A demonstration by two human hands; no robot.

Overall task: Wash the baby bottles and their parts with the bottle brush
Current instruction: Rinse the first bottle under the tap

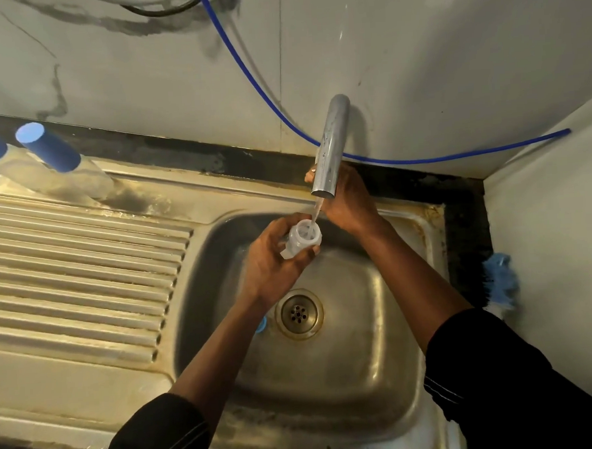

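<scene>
My left hand (272, 260) holds a clear baby bottle (300, 240) over the sink basin, mouth tilted up under the tap spout (330, 150). A thin stream of water runs into the bottle's mouth. My right hand (346, 201) reaches behind the spout, its fingers hidden, near the tap's base. The bottle brush (500, 285), blue with a white handle, leans against the wall at the sink's right edge. A blue part (261, 324) lies in the basin beside the drain, mostly hidden by my left forearm. Two clear bottles with blue caps (49, 148) stand at the back left.
The steel sink basin (362, 341) has a round drain (301, 313) in its middle. A ribbed draining board (77, 270) stretches to the left. A blue hose (404, 160) hangs along the tiled wall behind the tap. A wall closes the right side.
</scene>
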